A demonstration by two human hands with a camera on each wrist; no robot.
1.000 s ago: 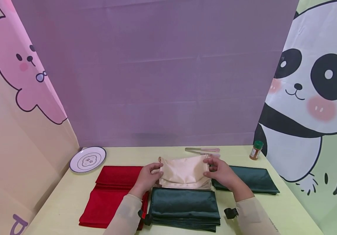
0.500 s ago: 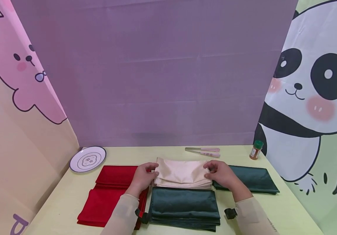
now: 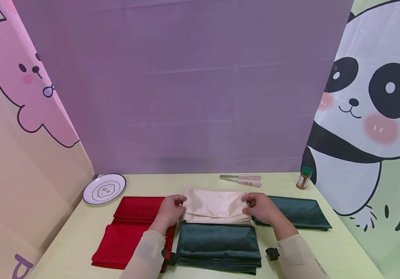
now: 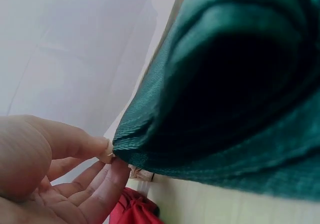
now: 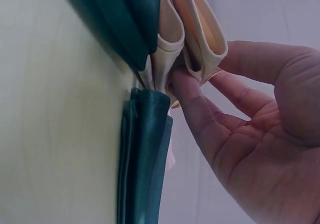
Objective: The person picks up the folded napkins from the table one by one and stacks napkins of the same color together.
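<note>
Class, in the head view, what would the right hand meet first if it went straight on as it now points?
The cream cloth, at once: the right hand pinches its right edge and points leftward across it. Whether it would slide over the cloth or crumple it is unclear.

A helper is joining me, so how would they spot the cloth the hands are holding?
Find the pale table below the purple backdrop. At its middle, a folded cloth sits between the left hand and right hand. It alone is cream; the neighbouring fabrics are red or dark green.
</note>
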